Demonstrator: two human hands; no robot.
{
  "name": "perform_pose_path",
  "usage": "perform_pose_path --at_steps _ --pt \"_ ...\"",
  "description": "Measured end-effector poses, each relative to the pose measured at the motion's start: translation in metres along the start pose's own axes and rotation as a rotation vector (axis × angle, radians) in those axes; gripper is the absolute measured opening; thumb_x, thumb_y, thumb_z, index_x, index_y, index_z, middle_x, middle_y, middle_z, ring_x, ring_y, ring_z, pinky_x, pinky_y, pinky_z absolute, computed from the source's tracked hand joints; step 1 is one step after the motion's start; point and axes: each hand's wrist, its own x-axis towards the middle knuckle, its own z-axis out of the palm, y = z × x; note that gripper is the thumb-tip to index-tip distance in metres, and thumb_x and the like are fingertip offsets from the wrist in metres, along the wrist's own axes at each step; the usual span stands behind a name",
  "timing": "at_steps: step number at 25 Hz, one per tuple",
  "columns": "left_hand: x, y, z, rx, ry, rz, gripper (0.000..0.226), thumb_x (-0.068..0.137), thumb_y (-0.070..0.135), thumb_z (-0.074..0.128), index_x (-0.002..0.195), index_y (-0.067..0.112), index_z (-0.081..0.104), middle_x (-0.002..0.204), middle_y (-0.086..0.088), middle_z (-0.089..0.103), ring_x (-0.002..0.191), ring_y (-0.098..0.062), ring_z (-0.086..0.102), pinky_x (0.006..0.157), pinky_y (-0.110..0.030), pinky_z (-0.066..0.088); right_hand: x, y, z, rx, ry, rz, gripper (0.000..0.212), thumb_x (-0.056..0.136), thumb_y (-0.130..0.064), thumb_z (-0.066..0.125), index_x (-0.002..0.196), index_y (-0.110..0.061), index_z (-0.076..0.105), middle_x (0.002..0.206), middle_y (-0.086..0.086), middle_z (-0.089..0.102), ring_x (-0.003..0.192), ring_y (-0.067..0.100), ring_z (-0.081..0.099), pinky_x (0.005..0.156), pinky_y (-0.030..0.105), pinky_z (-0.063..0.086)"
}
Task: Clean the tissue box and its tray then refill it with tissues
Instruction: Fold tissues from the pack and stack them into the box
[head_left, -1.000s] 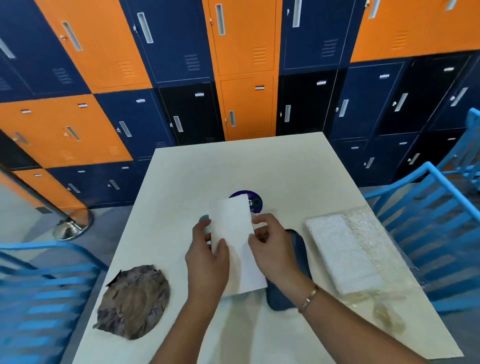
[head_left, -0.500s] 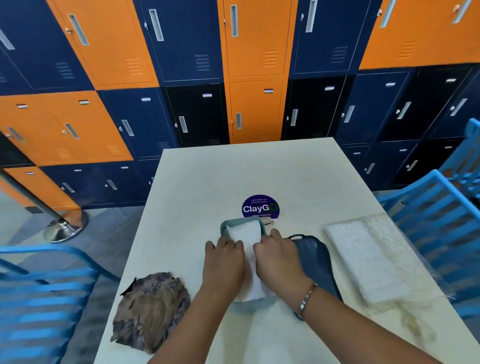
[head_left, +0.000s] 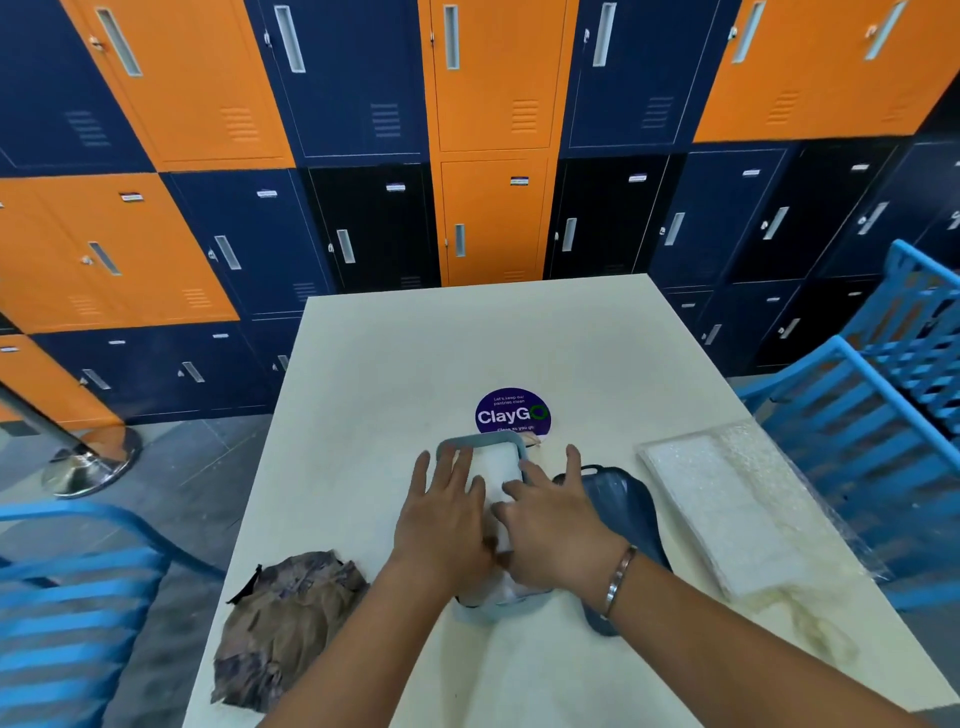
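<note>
A grey-blue tissue tray (head_left: 477, 445) lies on the cream table (head_left: 395, 364) in front of me, with a stack of white tissues (head_left: 498, 467) inside it. My left hand (head_left: 441, 514) lies flat on the tissues with its fingers spread and straight. My right hand (head_left: 550, 525) presses on them too, fingers extended over the tray's right rim. The dark blue tissue box cover (head_left: 623, 514) lies just right of the tray, partly under my right wrist. A clear plastic pack of white tissues (head_left: 711, 514) sits further right.
A crumpled brown-purple cloth (head_left: 291, 618) lies at the table's near left. A round purple sticker (head_left: 511, 413) is beyond the tray. Blue chairs (head_left: 872, 415) stand on both sides of the table. Orange and blue lockers (head_left: 467, 156) fill the wall behind, and a stanchion base (head_left: 88, 467) stands at left.
The stack of tissues, held up in both hands a second ago, has gone down into the tray. Both hands have flattened out on top of it.
</note>
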Motion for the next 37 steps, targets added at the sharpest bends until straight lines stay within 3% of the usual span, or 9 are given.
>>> perform_pose_path --at_steps 3,8,12,16,19,22,28,31,37 --pt "0.001 0.007 0.000 0.170 -0.148 0.049 0.090 0.091 0.068 0.035 0.158 0.007 0.027 0.168 -0.021 0.013 0.157 -0.036 -0.004 0.120 -0.062 -0.019 0.004 -0.016 0.010 -0.194 -0.119 -0.003 0.073 0.090 -0.072 0.042 0.148 -0.027 0.045 0.150 0.006 0.046 0.154 0.035 0.001 0.089 0.080 -0.034" --pt "0.001 0.015 0.000 0.237 -0.146 0.048 0.092 0.091 0.071 0.036 0.158 0.008 0.027 0.165 -0.023 0.024 0.156 -0.038 0.008 0.118 -0.063 -0.021 0.003 -0.018 0.019 -0.176 0.004 0.009 0.062 0.095 -0.052 0.049 0.148 -0.021 0.045 0.147 0.008 0.047 0.154 0.037 0.004 0.085 0.077 -0.038" --pt "0.009 0.017 -0.012 0.176 -0.080 0.038 0.091 0.092 0.070 0.045 0.156 0.008 0.029 0.164 -0.017 0.026 0.155 -0.034 0.014 0.125 -0.057 -0.008 -0.031 0.004 0.027 0.131 0.318 0.026 0.039 0.074 -0.030 0.071 0.113 -0.025 0.070 0.132 -0.001 0.060 0.141 0.028 0.043 0.105 0.079 -0.003" --pt "0.018 0.028 -0.018 -0.003 -0.139 0.034 0.095 0.084 0.064 0.068 0.155 0.012 0.031 0.163 -0.010 0.029 0.148 -0.030 0.031 0.125 -0.047 0.018 -0.079 0.039 0.064 0.382 0.497 0.246 0.034 0.074 -0.029 0.059 0.106 -0.034 0.067 0.111 -0.013 0.063 0.111 0.019 0.057 0.097 0.056 0.036" --pt "0.021 0.040 -0.012 -0.095 -0.214 -0.021 0.094 0.079 0.059 0.075 0.151 0.017 0.034 0.157 -0.004 0.038 0.136 -0.026 0.046 0.109 -0.042 0.043 -0.104 0.076 0.096 0.470 0.433 0.444 0.038 0.077 -0.029 0.061 0.114 -0.035 0.065 0.111 -0.013 0.063 0.106 0.020 0.057 0.088 0.048 0.045" --pt "0.021 0.041 -0.024 -0.035 -0.206 -0.053 0.065 0.086 0.045 0.071 0.140 0.020 0.045 0.140 0.001 0.051 0.124 -0.022 0.055 0.095 -0.035 0.047 -0.119 0.103 0.117 0.566 0.395 0.540 0.038 0.083 -0.025 0.066 0.120 -0.031 0.066 0.116 -0.009 0.066 0.107 0.022 0.056 0.083 0.043 0.051" --pt "0.013 0.080 -0.054 -0.194 0.236 -0.159 0.031 0.090 0.013 0.055 0.119 0.020 0.064 0.111 0.000 0.068 0.098 -0.023 0.064 0.071 -0.034 0.049 -0.147 0.148 0.148 0.849 0.454 0.646 0.031 0.093 -0.018 0.065 0.124 -0.021 0.066 0.121 -0.007 0.064 0.109 0.010 0.048 0.092 0.022 0.040" --pt "0.017 0.130 -0.044 -0.554 0.387 0.024 0.029 0.092 0.020 0.061 0.121 0.021 0.066 0.110 0.001 0.067 0.100 -0.022 0.062 0.077 -0.036 0.051 -0.159 0.177 0.161 0.958 0.464 0.781 0.033 0.093 -0.012 0.065 0.126 -0.009 0.067 0.121 0.006 0.065 0.103 0.015 0.056 0.095 0.024 0.041" --pt "0.040 0.263 0.012 -0.891 0.250 0.209 0.064 0.093 0.025 0.057 0.154 0.025 0.036 0.158 0.004 0.031 0.147 -0.012 0.030 0.121 -0.027 0.028 -0.166 0.221 0.178 1.067 0.449 0.888 0.035 0.095 -0.018 0.067 0.127 -0.005 0.067 0.115 0.010 0.067 0.093 0.017 0.060 0.088 0.027 0.046"
